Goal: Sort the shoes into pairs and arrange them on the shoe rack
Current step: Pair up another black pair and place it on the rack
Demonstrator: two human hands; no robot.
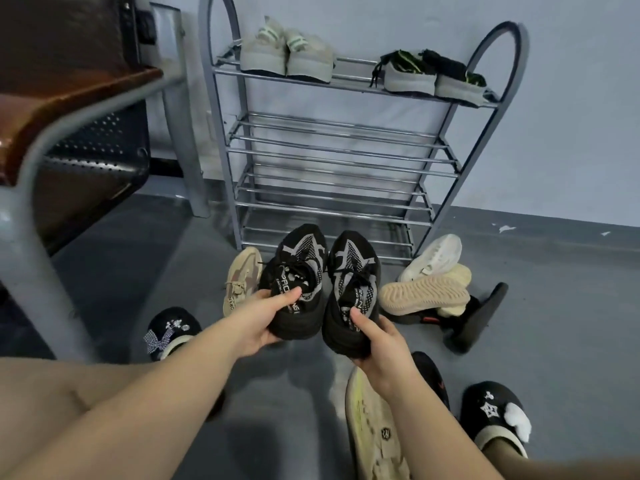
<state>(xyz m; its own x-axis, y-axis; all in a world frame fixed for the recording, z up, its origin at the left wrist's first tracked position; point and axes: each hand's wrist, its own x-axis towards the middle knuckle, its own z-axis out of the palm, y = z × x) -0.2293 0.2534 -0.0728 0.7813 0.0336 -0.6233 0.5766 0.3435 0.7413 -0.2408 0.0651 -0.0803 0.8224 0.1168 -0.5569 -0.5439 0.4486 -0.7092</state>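
Note:
My left hand (258,320) grips the heel of a black-and-grey sneaker (298,271), and my right hand (379,344) grips the heel of its matching sneaker (353,271). Both are held side by side above the floor, toes pointing at the grey metal shoe rack (332,161). On the rack's top shelf stand a beige pair (287,53) at the left and a black-and-green pair (433,74) at the right. The lower shelves hold nothing.
Loose shoes lie on the grey floor: a tan sneaker (242,278), cream shoes (429,278), a black sandal (478,317), a yellowish sneaker (374,427). Black slippers (173,330) (495,414) are at my feet. A bench (69,133) stands at the left.

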